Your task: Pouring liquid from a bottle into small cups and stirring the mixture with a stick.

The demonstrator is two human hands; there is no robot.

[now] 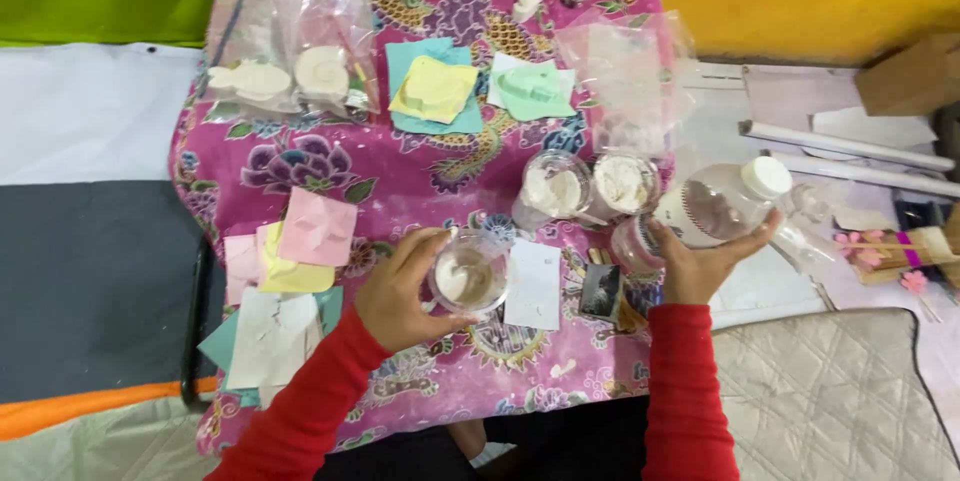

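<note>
My left hand grips a clear plastic cup with white paste in its bottom, held just above the pink floral cloth. My right hand holds a clear plastic bottle with a white cap, lying tilted with the cap pointing up to the right. Both sleeves are red. Two more clear cups of white powder stand just beyond the hands, and a third small cup sits beside my right hand.
Coloured paper squares lie at the left and far middle. Plastic bags with white plaster shapes lie at the back. A white card lies by the held cup. White tubes, a brush and a quilted cushion are at the right.
</note>
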